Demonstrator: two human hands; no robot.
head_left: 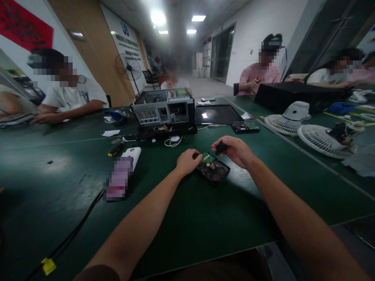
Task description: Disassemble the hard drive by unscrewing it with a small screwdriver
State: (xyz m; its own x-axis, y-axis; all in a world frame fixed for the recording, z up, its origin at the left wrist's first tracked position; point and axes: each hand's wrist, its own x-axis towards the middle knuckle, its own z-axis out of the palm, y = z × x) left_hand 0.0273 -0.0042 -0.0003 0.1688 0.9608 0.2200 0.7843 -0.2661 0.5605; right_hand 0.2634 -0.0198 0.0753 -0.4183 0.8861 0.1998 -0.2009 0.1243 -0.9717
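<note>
A black hard drive with a green circuit board lies on the green table in front of me. My left hand rests at its upper left edge, thumb and fingers closed on that side. Over the drive's far edge is my right hand, its fingers wrapped round a dark screwdriver. The handle shows between the fingers. Its tip is too small to make out, so I cannot tell whether it touches the board.
An opened computer case stands beyond the drive, beside a dark flat panel. Another drive lies to the right, near white fan parts. On the left are a phone and a yellow-black screwdriver. Several people sit around.
</note>
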